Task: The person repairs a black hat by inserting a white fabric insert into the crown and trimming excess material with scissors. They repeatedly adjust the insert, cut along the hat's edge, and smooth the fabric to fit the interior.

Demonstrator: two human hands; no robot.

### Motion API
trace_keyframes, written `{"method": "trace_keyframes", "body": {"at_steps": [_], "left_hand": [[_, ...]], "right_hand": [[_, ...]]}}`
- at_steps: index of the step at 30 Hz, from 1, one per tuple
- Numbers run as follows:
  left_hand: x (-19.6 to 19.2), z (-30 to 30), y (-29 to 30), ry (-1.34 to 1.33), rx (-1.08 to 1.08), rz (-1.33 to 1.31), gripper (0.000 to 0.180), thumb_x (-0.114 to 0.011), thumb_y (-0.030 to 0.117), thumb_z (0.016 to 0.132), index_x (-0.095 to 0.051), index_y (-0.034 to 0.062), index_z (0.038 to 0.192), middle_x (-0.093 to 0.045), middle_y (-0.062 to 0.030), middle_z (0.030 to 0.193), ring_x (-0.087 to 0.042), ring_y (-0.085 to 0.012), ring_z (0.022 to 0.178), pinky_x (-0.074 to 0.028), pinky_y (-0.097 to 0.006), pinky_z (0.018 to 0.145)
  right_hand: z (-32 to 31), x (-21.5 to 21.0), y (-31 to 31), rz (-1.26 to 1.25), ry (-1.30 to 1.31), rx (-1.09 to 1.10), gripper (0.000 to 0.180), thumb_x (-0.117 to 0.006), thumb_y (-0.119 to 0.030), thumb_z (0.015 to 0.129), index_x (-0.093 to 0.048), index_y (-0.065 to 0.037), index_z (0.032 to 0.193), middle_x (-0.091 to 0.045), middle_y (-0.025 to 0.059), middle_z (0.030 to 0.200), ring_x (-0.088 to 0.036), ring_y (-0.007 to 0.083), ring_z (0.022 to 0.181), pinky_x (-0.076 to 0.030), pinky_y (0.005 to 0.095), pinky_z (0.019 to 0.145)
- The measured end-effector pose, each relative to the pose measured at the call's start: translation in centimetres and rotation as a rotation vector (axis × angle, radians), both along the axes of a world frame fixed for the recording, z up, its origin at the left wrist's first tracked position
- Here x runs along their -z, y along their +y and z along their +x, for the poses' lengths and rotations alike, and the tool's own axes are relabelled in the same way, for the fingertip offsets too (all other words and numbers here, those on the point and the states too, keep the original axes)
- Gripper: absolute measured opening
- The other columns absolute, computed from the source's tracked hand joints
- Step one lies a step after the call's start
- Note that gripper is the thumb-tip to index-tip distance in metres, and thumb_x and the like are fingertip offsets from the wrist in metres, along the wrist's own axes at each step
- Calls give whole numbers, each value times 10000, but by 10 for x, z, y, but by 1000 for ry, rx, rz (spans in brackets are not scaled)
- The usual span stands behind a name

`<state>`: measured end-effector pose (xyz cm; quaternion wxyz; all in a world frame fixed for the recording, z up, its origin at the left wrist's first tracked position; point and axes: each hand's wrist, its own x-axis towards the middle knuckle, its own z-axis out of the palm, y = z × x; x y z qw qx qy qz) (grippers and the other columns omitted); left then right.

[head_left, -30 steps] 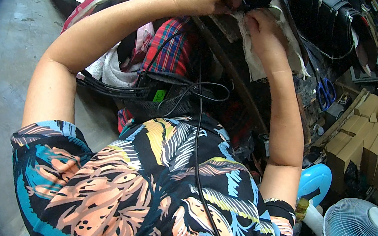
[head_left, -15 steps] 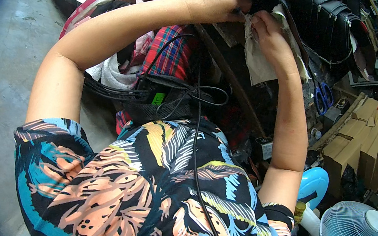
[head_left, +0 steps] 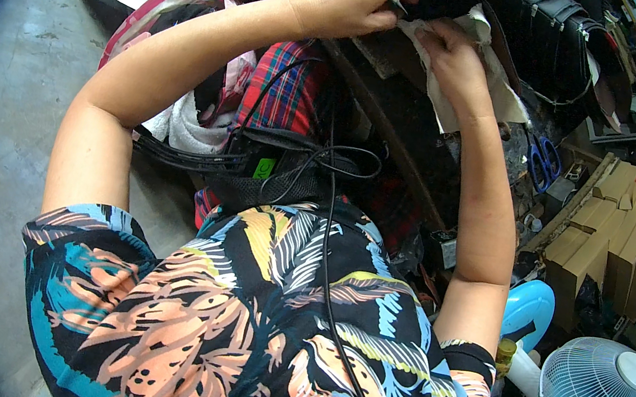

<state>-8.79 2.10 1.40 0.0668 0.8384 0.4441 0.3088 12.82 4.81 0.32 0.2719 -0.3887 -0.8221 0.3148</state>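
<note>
1. My right hand (head_left: pixel 457 64) pinches pale cloth (head_left: pixel 442 106), top of frame, right of centre.
2. My left hand (head_left: pixel 355 6) curled just beside; can't tell what it grips.
3. Blue-handled scissors (head_left: pixel 543 163), upper right.

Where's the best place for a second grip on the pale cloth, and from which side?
Probably the lower flap of the pale cloth, pinched from its left: it hangs loose there, while the right hand holds the upper part and its forearm blocks the other side.

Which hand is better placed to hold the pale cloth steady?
Probably the right hand: it grips the pale cloth, while the left hand is just beside it, its grasp unclear.
</note>
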Motion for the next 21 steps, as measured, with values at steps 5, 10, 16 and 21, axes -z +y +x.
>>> {"method": "trace_keyframes", "body": {"at_steps": [5,10,16,21], "left_hand": [[3,7,-3,-29,50,87,197,-684,127,819,-654,32,989,-656,-149,949,-662,-348,861,-539,-410,770],[3,8,6,98,77,174,141,-676,115,833,-654,44,953,-651,-148,974,-661,-332,892,-544,-403,786],[-2,-5,-12,111,247,86,108,-658,117,856,-674,63,948,-635,-94,1065,-667,-306,906,-554,-384,795],[-4,-7,-19,233,288,118,136,-670,144,859,-682,67,971,-617,-79,1127,-668,-279,953,-560,-367,814]], "right_hand": [[-1,-1,0,-93,1,42,285,-593,-252,966,-665,-28,1128,-684,130,995,-626,221,900,-470,329,846],[-1,-3,-1,-102,-4,44,292,-588,-264,972,-667,-32,1131,-685,129,977,-621,208,903,-468,321,852],[3,-2,-1,94,-136,-34,289,-626,-237,930,-673,-29,1126,-688,123,1042,-653,235,982,-488,339,896],[8,-3,-8,150,-117,-162,327,-670,-297,864,-693,-68,1096,-671,117,1053,-647,303,998,-502,374,889]]}}
